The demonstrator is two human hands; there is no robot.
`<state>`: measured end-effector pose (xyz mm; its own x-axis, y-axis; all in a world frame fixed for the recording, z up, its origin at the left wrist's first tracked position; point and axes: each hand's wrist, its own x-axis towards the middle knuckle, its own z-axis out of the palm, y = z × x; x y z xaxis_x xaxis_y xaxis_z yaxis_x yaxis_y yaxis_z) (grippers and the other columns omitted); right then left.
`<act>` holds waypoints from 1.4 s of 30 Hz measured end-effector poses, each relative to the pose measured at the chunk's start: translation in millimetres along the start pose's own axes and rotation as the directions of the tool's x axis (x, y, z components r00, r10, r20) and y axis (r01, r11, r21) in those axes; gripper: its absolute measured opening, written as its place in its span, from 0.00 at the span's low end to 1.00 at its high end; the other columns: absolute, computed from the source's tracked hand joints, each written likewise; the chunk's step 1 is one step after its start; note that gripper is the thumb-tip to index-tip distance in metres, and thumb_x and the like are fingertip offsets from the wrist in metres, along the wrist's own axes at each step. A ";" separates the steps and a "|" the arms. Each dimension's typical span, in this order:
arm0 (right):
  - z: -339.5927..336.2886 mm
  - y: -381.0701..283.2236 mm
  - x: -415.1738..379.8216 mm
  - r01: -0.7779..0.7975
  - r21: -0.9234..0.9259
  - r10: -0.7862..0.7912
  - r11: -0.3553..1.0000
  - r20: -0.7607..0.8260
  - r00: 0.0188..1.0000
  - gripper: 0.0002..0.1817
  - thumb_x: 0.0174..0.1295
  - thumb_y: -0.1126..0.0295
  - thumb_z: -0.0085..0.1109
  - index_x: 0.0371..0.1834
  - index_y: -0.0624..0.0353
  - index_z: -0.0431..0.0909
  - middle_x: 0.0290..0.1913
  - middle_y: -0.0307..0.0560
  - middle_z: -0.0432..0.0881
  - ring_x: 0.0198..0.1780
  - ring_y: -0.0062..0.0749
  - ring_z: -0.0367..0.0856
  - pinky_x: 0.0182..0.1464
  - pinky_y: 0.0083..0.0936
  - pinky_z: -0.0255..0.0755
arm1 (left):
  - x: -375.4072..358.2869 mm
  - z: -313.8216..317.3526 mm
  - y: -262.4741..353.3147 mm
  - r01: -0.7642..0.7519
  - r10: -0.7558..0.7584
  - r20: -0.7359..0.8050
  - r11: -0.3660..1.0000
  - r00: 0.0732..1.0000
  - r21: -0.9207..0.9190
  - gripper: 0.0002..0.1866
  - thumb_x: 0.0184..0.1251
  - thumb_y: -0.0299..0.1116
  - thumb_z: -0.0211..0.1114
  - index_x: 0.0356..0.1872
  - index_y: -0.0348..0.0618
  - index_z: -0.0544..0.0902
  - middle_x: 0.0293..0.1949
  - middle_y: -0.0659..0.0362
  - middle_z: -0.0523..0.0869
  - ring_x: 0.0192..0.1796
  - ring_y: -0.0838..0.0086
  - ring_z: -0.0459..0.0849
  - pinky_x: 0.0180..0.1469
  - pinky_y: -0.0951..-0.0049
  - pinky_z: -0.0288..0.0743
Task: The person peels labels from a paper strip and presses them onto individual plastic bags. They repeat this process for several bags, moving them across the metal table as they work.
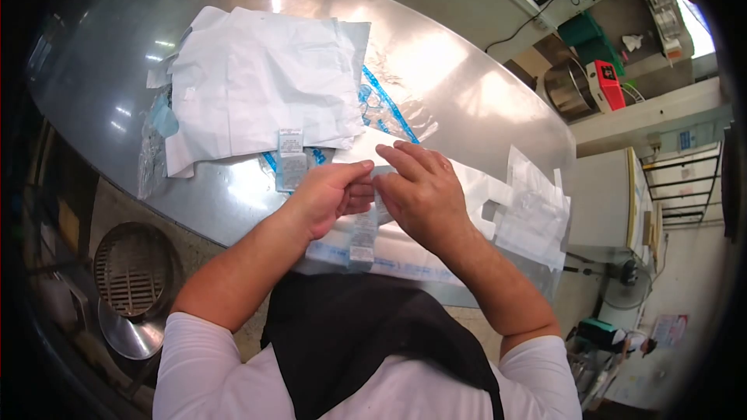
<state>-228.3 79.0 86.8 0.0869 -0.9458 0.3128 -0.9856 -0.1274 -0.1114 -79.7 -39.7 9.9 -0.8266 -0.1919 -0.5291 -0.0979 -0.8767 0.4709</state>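
Note:
My left hand (331, 196) is closed, its thumb and curled fingers meeting at the tips; what they pinch is too small to make out. Close beside it, my right hand (426, 194) is bent, its thumb and fingers at the upper end of a strip of printed labels (362, 243). That strip hangs toward me over a white plastic bag (420, 245) with blue print along its near edge. Ahead on the left lies a stack of white plastic bags (264, 82), with another label strip (291, 159) at its near edge.
Everything lies on a rounded metal table (459, 101). Clear wrap with blue tape (391, 103) sticks out behind the stack. Clear packaging (533, 214) is at the right end. A round metal grate (134, 268) stands low left. Another person (622, 340) is far right.

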 end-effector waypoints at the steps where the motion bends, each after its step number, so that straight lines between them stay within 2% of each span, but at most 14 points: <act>1: 0.4 -0.8 2.2 -0.012 -0.011 0.012 1.000 -0.004 1.000 0.08 0.55 0.70 0.70 0.38 0.52 0.84 0.59 0.43 0.84 0.64 0.43 0.80 0.62 0.42 0.73 | 0.9 -0.8 0.5 -0.043 0.046 -0.034 0.996 0.998 0.073 0.17 0.78 0.50 0.63 0.43 0.46 0.87 0.40 0.63 0.89 0.45 0.75 0.84 0.53 0.68 0.76; 6: -4.0 4.6 2.5 -0.125 0.115 0.134 0.985 -0.076 0.988 0.11 0.52 0.69 0.75 0.37 0.54 0.83 0.54 0.45 0.86 0.59 0.44 0.83 0.59 0.42 0.75 | -0.2 7.4 6.1 -0.180 0.201 -0.052 0.947 0.978 0.264 0.16 0.74 0.49 0.68 0.43 0.45 0.87 0.39 0.63 0.88 0.43 0.77 0.83 0.49 0.72 0.75; 7: -8.4 9.4 0.1 -0.244 0.247 0.265 0.938 -0.054 0.963 0.12 0.52 0.68 0.77 0.37 0.55 0.84 0.51 0.46 0.86 0.55 0.44 0.84 0.56 0.40 0.76 | -0.1 5.5 5.3 -0.208 0.238 -0.067 0.933 0.969 0.294 0.15 0.74 0.48 0.69 0.43 0.45 0.87 0.40 0.63 0.87 0.43 0.77 0.83 0.49 0.72 0.75; 9: -16.0 12.0 -4.4 -0.498 0.444 0.515 0.745 0.092 0.852 0.15 0.55 0.65 0.79 0.41 0.58 0.86 0.43 0.47 0.87 0.44 0.38 0.86 0.47 0.32 0.79 | 0.5 0.8 3.2 -0.239 0.279 -0.080 0.915 0.957 0.325 0.14 0.73 0.46 0.70 0.43 0.45 0.87 0.40 0.64 0.87 0.43 0.78 0.83 0.48 0.72 0.76; 10: -13.5 12.9 -8.5 -0.497 0.444 0.515 0.745 0.090 0.852 0.15 0.55 0.65 0.79 0.41 0.58 0.86 0.43 0.47 0.87 0.44 0.38 0.86 0.47 0.32 0.79 | 1.3 -2.1 2.1 -0.230 0.253 -0.066 0.941 0.965 0.248 0.14 0.73 0.45 0.70 0.44 0.45 0.86 0.40 0.64 0.87 0.44 0.78 0.83 0.48 0.73 0.76; 12: -4.6 14.8 -18.7 -0.648 0.664 0.552 0.372 0.403 0.730 0.14 0.59 0.64 0.77 0.43 0.59 0.87 0.43 0.45 0.87 0.43 0.30 0.85 0.45 0.28 0.78 | 1.0 -4.1 -0.1 -0.212 0.222 -0.043 0.961 0.974 0.177 0.14 0.72 0.44 0.71 0.45 0.44 0.86 0.40 0.64 0.87 0.45 0.78 0.83 0.48 0.73 0.76; 16: 0.9 7.2 -16.4 -0.568 0.721 0.512 0.397 0.339 0.789 0.10 0.64 0.67 0.72 0.44 0.60 0.88 0.42 0.45 0.88 0.42 0.29 0.85 0.46 0.27 0.79 | -6.8 0.2 1.6 -0.202 0.194 0.086 0.975 0.977 0.095 0.14 0.72 0.41 0.71 0.50 0.44 0.84 0.44 0.64 0.88 0.46 0.78 0.84 0.50 0.74 0.78; 18: -6.5 3.1 -11.5 -0.562 0.716 0.516 0.414 0.325 0.793 0.09 0.63 0.71 0.73 0.42 0.63 0.87 0.38 0.42 0.88 0.39 0.23 0.84 0.44 0.24 0.78 | -10.1 1.4 6.6 -0.181 0.169 0.130 0.979 0.977 0.090 0.14 0.73 0.40 0.70 0.51 0.44 0.84 0.46 0.63 0.88 0.47 0.78 0.85 0.51 0.73 0.79; 20: -11.8 1.6 -9.7 -0.507 0.659 0.421 0.556 0.302 0.855 0.08 0.62 0.72 0.73 0.41 0.61 0.88 0.38 0.46 0.88 0.38 0.31 0.86 0.43 0.28 0.79 | -9.7 0.5 12.3 -0.116 0.107 0.240 0.993 0.965 0.023 0.15 0.72 0.39 0.70 0.53 0.44 0.84 0.49 0.62 0.88 0.48 0.78 0.85 0.54 0.72 0.79; 23: -11.5 1.0 -10.3 -0.392 0.570 0.334 0.722 0.208 0.919 0.09 0.60 0.72 0.74 0.42 0.59 0.88 0.36 0.50 0.87 0.38 0.40 0.87 0.43 0.31 0.80 | -8.0 7.8 11.5 -0.193 0.183 0.150 0.980 0.971 0.054 0.16 0.72 0.39 0.70 0.54 0.43 0.84 0.50 0.62 0.89 0.49 0.78 0.86 0.54 0.73 0.78; 27: -9.4 -2.3 -9.8 -0.337 0.455 0.333 0.825 0.091 0.939 0.09 0.58 0.73 0.74 0.42 0.58 0.88 0.39 0.51 0.87 0.42 0.45 0.87 0.46 0.34 0.81 | -7.1 5.2 10.4 -0.234 0.225 0.101 0.969 0.969 0.085 0.16 0.72 0.40 0.71 0.53 0.43 0.85 0.47 0.63 0.89 0.48 0.79 0.85 0.53 0.74 0.77; 29: -13.3 -9.7 -4.5 -0.287 0.417 0.341 0.863 -0.061 0.938 0.13 0.56 0.74 0.74 0.45 0.55 0.88 0.44 0.49 0.88 0.45 0.46 0.87 0.48 0.36 0.81 | -10.9 7.5 10.3 -0.284 0.278 0.061 0.925 0.959 0.251 0.15 0.73 0.41 0.71 0.51 0.42 0.86 0.44 0.64 0.90 0.47 0.80 0.85 0.52 0.75 0.76; 35: -11.4 -2.7 -8.1 -0.118 0.212 0.140 0.970 -0.089 0.986 0.18 0.57 0.71 0.73 0.52 0.50 0.86 0.52 0.45 0.86 0.52 0.45 0.86 0.53 0.39 0.79 | -19.8 11.9 14.6 -0.291 0.302 0.010 0.910 0.953 0.297 0.13 0.75 0.36 0.68 0.52 0.38 0.86 0.45 0.59 0.90 0.47 0.78 0.86 0.53 0.72 0.78; 42: -20.5 -0.7 -4.6 -0.228 0.357 0.227 0.906 0.046 0.973 0.14 0.57 0.68 0.73 0.47 0.52 0.86 0.54 0.48 0.86 0.56 0.47 0.84 0.58 0.42 0.77 | -24.2 22.3 9.8 -0.360 0.372 0.031 0.869 0.928 0.339 0.14 0.76 0.36 0.67 0.54 0.36 0.85 0.47 0.59 0.90 0.49 0.78 0.86 0.57 0.73 0.78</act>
<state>-231.0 89.6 104.7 -0.1329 -0.9627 0.2357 -0.8605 -0.0060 -0.5094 -73.0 -33.8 43.1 -0.8206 -0.4906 -0.2932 0.0251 -0.5434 0.8391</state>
